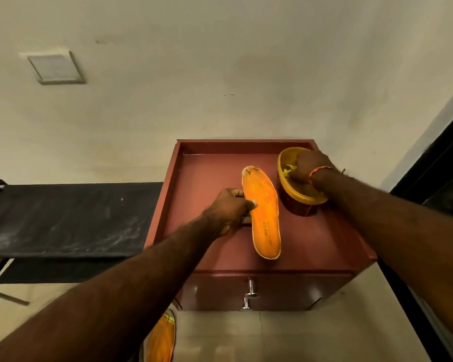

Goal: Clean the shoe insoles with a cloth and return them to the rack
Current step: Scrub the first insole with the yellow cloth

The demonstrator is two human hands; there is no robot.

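An orange insole [262, 212] lies lengthwise on top of a reddish-brown cabinet [207, 178]. My left hand [229, 211] grips its left edge, thumb on the upper face and fingers curled under. My right hand [309, 165] reaches into a yellow bowl [296, 193] at the cabinet's back right and pinches a yellow-green cloth [289, 169] inside it. Most of the cloth is hidden by the hand. A second orange insole [160, 340] shows low down, below my left forearm.
The cabinet top has a raised rim; its front carries two metal knobs [251, 287]. A black fabric rack shelf [63, 218] stands to the left. A wall switch plate [55, 66] sits high on the wall. A dark door frame [434, 163] runs along the right.
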